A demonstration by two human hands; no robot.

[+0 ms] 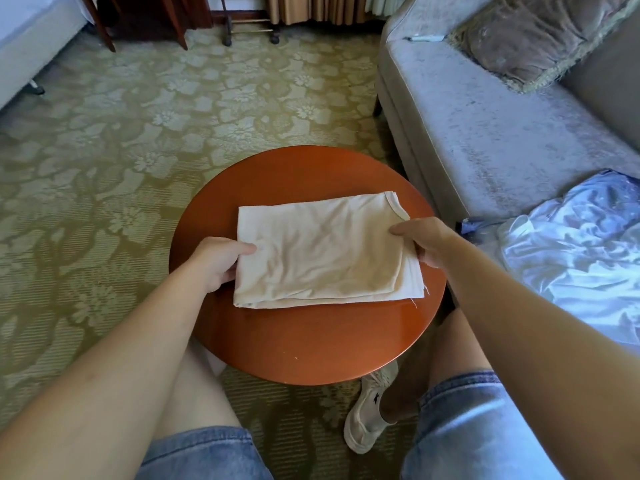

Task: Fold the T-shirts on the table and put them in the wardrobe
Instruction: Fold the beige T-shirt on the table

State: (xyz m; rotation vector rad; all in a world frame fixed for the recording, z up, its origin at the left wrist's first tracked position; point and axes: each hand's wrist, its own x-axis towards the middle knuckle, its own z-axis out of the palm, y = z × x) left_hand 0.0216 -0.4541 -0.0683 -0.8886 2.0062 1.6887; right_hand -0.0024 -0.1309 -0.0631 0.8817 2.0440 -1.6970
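Thumb of my left hand (216, 261) sits on top of the folded cream T-shirt (322, 251) at its left edge, fingers tucked underneath, so it's pinched. My right hand (429, 242) does the same on the right edge, just below the collar. Both arms are stretched forward over my knees. The T-shirt lies flat on the round wooden table (304, 337), with the sofa (485, 133) beside it.

Cream T-shirt (323, 252) on orange-brown table (304, 341); olive floral-patterned carpet (138, 133), grey sofa (485, 126), blue denim shorts (460, 434).
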